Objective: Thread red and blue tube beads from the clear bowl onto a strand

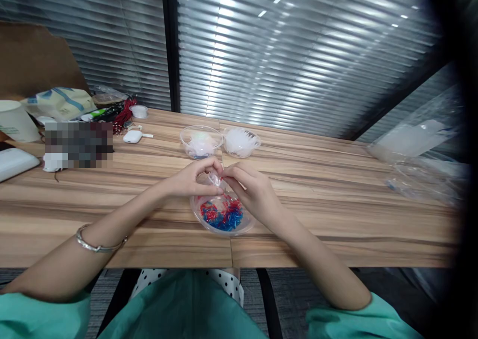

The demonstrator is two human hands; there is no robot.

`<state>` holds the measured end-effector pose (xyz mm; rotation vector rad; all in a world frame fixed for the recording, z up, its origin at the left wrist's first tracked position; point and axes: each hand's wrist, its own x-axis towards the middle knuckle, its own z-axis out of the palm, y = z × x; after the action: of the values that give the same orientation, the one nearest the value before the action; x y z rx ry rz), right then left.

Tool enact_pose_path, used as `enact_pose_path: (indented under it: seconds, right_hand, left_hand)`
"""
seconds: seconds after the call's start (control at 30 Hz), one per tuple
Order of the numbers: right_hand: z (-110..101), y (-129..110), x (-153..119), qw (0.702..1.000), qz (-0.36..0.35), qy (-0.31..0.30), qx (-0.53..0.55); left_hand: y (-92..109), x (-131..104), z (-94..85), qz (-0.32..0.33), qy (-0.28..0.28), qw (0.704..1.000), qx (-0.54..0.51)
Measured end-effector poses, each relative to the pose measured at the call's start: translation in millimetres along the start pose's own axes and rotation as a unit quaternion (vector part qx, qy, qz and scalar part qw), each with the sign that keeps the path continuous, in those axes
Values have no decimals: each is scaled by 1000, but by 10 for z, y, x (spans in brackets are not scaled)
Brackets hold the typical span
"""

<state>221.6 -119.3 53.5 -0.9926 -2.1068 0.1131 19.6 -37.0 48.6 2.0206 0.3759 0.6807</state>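
A clear round bowl (224, 233) stands near the table's front edge, with small shiny red and blue pieces (226, 218) lying in it. Over its far side, my left hand (197, 178) curls its thumb and fingers around a small clear plastic piece (215, 179), which looks like a little bag. My right hand (254, 187) meets it from the right, fingertips pinched together at the plastic's edge. A speck of red shows at those fingertips, too small to name. Part of the bowl is hidden under both hands.
Behind the bowl stand two clear tubs, one with pale film-like pieces (201, 142), one with white strips (242, 142). At left are a white earphone case (132, 137), a paper cup (17, 122) and red cords (125, 114). Clear plastic bags (421, 165) lie at right.
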Motion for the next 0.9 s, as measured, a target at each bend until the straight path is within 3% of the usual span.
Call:
enact_pose_path:
  seconds: [0.13,0.37,0.57,0.8,0.9]
  right_hand:
    - [8,32,-20,1000,-19,-5,17]
    - [1,-8,17,998,-9,48,47]
    - [0,-6,39,998,0,36,44]
    - [19,-85,13,992,70,87,62]
    - [18,-57,12,994,110,6,-21]
  left_hand:
    - [-62,1,5,12,1,1000,6]
    - [-38,8,-4,23,2,1000,15]
    - [-54,0,-2,23,-2,1000,3]
    - [-81,3,-1,27,12,999,-37]
    - [-101,0,44,33,49,997,-55]
